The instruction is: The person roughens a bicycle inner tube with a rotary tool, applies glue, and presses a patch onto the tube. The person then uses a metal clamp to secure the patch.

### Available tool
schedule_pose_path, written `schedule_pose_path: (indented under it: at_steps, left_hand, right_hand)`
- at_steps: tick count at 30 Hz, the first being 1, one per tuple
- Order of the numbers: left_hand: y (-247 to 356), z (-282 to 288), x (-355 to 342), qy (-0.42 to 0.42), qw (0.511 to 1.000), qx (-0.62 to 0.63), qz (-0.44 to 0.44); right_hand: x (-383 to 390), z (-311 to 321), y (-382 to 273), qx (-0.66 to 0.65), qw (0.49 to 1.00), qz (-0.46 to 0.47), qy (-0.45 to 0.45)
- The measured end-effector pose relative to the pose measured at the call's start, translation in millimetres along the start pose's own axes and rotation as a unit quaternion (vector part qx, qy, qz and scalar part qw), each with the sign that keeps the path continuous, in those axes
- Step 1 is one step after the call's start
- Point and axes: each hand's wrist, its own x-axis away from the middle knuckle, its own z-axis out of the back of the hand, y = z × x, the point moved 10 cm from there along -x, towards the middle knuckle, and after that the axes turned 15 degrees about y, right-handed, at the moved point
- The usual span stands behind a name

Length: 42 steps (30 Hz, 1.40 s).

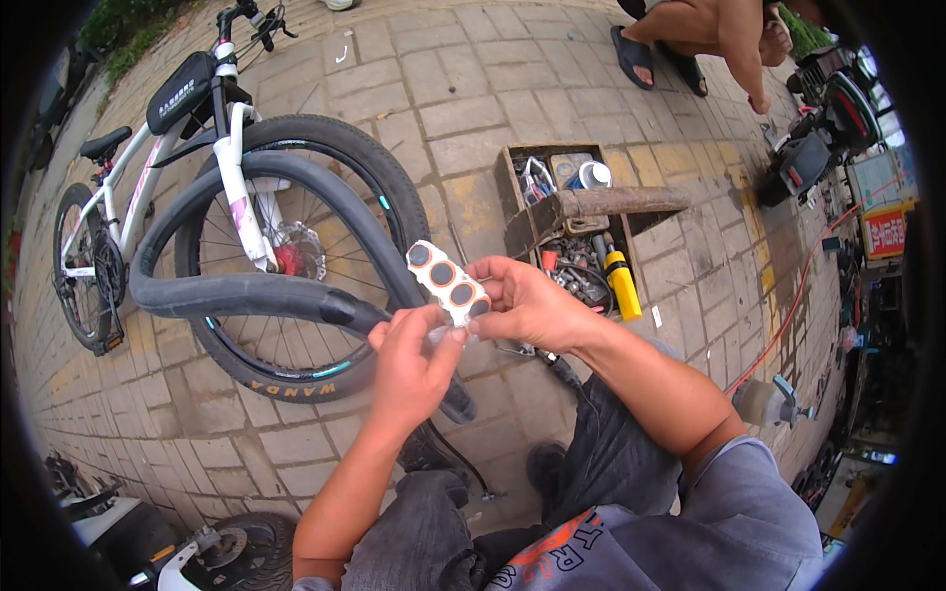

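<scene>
A white strip of round tyre patches [442,274], black discs with orange rims, is held up between my two hands. My right hand [532,307] pinches its right edge with thumb and fingers. Closed at the strip's lower end, my left hand [412,362] has its thumb near the last patch. A bit of translucent film [439,337] shows by the left fingertips. Just left of the hands, a dark grey inner tube [251,295] loops in front of the bicycle's front wheel [399,172]. Part of the tube passes behind my left hand.
Ahead to the right stands an open toolbox [611,203] with a thick bar handle; loose tools and a yellow bottle [621,286] are in it. A red hose [796,305] runs along the paving at right. Another person's sandalled foot [634,59] is at the far right. A motorbike wheel [241,547] stands lower left.
</scene>
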Motion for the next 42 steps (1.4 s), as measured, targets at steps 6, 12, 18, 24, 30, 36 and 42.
schedule_pose_path:
  at_steps: [6, 12, 18, 24, 30, 36, 42]
  left_hand:
    - [2.4, -5.4, -0.3, -0.037, 0.999, -0.017, -0.026]
    - [-32.0, 0.1, 5.2, 0.058, 0.979, 0.156, 0.116]
    - [-39.6, 8.6, 5.8, 0.140, 0.898, 0.357, 0.213]
    - [-52.3, 3.5, 7.0, 0.078, 0.943, 0.280, 0.161]
    - [-43.5, -10.2, 1.1, 0.027, 0.969, 0.210, 0.127]
    - [-53.8, 1.2, 3.6, 0.052, 0.941, 0.294, 0.162]
    - [-57.5, -22.1, 5.4, 0.036, 0.969, 0.217, 0.111]
  right_hand:
    - [4.8, -4.8, -12.4, 0.075, 0.995, 0.069, -0.006]
    - [-0.3, -4.7, 2.2, -0.125, 0.990, 0.028, 0.053]
    - [7.1, 31.8, 17.7, -0.087, 0.986, -0.034, 0.141]
    - [18.0, 134.0, 28.7, 0.416, 0.905, -0.075, 0.042]
    - [4.3, 258.9, 34.5, 0.205, 0.938, -0.019, 0.279]
    - [-18.5, 122.7, 19.5, 0.550, 0.821, 0.132, 0.084]
    - [6.7, 0.2, -11.2, 0.236, 0.954, 0.179, 0.037]
